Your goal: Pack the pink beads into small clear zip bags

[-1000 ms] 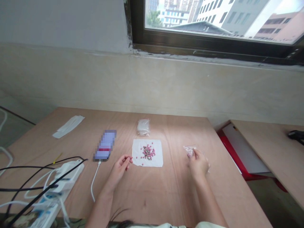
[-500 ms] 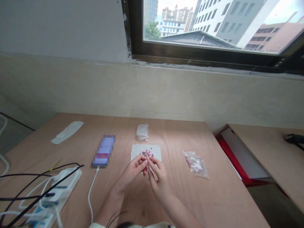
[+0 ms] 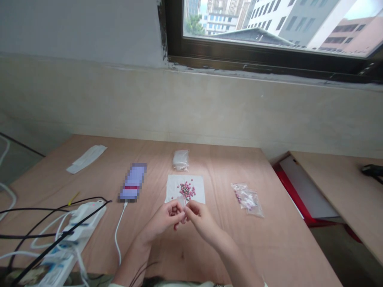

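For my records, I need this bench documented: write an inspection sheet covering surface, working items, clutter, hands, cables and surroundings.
Surface: wooden table, visible grain.
Working items: small pink beads clustered on a white sheet; clear bags right of it, clear packet behind it.
Clutter: phone left of the sheet; flat white strip farther left.
Hands: left hand and right hand together at the sheet's near edge, pinching what looks like a small clear bag.
Cables: black cables across a power strip; white cord from the phone's near end.
Surroundings: wall and window beyond; second table at right.

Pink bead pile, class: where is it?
In the head view's lower middle, the pink bead pile lies on the white sheet, between phone and clear packets.
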The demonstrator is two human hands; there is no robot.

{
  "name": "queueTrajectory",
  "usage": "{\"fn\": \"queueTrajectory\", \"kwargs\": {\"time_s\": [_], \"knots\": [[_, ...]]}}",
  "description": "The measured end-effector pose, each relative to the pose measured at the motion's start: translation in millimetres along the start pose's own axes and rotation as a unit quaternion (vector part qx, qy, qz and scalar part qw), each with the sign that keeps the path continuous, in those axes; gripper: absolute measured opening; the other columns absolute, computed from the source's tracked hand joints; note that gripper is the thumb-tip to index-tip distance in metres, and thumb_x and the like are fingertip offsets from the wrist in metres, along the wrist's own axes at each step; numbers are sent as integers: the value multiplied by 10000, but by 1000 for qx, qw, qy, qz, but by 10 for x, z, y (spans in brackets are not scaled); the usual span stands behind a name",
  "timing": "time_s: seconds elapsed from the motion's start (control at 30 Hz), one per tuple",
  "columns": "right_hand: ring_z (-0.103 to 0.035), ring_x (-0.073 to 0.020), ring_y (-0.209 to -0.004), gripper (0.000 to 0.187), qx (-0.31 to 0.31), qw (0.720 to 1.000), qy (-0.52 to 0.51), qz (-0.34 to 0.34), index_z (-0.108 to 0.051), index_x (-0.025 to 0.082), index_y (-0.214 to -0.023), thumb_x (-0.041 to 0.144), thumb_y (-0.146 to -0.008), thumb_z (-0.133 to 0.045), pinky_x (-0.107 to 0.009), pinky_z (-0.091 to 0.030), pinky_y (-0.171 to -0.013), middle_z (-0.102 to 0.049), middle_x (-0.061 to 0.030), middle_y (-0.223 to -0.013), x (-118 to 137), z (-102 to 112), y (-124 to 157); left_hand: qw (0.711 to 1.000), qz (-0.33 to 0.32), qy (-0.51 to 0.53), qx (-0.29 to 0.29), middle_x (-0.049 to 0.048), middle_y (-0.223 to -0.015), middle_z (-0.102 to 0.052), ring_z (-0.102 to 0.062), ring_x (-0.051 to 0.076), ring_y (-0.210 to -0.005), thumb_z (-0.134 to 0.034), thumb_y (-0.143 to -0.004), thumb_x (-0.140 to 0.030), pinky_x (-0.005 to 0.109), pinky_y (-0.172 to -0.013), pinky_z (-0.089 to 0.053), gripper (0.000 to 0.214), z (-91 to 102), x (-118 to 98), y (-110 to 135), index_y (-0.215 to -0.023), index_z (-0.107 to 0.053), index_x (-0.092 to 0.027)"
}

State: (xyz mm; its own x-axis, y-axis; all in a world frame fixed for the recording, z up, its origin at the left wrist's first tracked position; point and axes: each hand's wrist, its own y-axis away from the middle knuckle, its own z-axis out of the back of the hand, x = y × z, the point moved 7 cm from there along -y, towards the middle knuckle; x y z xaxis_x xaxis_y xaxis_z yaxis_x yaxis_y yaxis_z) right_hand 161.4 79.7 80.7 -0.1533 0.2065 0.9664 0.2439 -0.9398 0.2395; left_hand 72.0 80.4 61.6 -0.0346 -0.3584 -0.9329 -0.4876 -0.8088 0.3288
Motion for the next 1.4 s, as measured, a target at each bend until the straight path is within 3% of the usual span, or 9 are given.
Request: {"fn": "queueTrajectory", "kwargs": {"time_s": [0.13,0.4,0.63,0.77,0.9,1.03,1.17,1.23,1.4], "knots": [[-473,-102,-488,183,0,1000,-6,-18,-462,163,-538,227,-708,-440,-206,-340,-473,-517,10,-482,-58,13,-65,1000,-2,-3,-4,-19,-570,-555,-474,63,-424,-561,-701,-354,180,-409,-378,233,31,-43,5,-653,-466,-147],[-330,-78,-432,237,-153,975,159,-7,-304,190,-422,165,-620,-433,-206,-229,-413,-324,45,-410,-63,258,-219,979,-48,-118,-156,-101,-407,-347,-335,47,-309,-479,-716,-274,165,-337,-237,183,336,-141,-147,-585,-393,-180],[-470,-92,-391,128,1,995,3,-100,-462,170,-725,284,-674,-432,-167,-303,-288,-494,25,-557,-320,26,-311,968,-94,-202,-112,-63,-488,-369,-341,76,-468,-443,-716,-208,191,-455,-258,161,29,-283,-113,-561,-441,-164],[-451,-84,-340,130,-41,992,-25,-115,-492,152,-728,231,-650,-423,-163,-311,-263,-479,39,-479,-480,58,-311,971,-92,-210,-75,-54,-516,-386,-346,78,-482,-447,-727,-213,192,-464,-265,158,-70,-260,-30,-580,-468,-159],[-398,-60,-292,205,-79,988,-79,-106,-514,148,-788,288,-662,-433,-169,-293,-262,-494,47,-472,-544,134,-258,982,-67,-138,-113,-40,-588,-443,-402,89,-532,-463,-751,-325,187,-492,-310,179,111,-136,41,-673,-491,-167],[-407,-52,-290,325,14,981,-151,-119,-520,132,-790,410,-622,-502,-186,-306,-271,-556,18,-543,-491,28,-186,971,-46,-59,-225,3,-776,-520,-486,123,-668,-501,-724,-421,201,-558,-384,316,475,36,104,-938,-495,-188],[-423,-63,-286,372,93,971,-176,-134,-496,131,-791,434,-582,-546,-184,-302,-260,-568,11,-529,-446,-90,-189,992,17,-2,-122,13,-718,-546,-505,120,-610,-479,-730,-474,224,-530,-422,373,428,259,7,-926,-516,-159],[-413,-68,-268,380,78,971,-176,-139,-450,149,-814,429,-579,-556,-178,-290,-245,-551,32,-499,-488,-69,-246,994,27,13,-109,-8,-635,-529,-478,100,-527,-489,-724,-478,209,-455,-408,350,419,314,-44,-827,-521,-146],[-451,-77,-308,350,-58,978,-179,-93,-317,215,-774,487,-657,-504,-178,-340,-272,-496,77,-530,-573,138,-384,980,5,14,-197,-35,-564,-514,-437,67,-435,-553,-660,-493,171,-367,-367,356,618,331,-155,-710,-494,-145]]}}
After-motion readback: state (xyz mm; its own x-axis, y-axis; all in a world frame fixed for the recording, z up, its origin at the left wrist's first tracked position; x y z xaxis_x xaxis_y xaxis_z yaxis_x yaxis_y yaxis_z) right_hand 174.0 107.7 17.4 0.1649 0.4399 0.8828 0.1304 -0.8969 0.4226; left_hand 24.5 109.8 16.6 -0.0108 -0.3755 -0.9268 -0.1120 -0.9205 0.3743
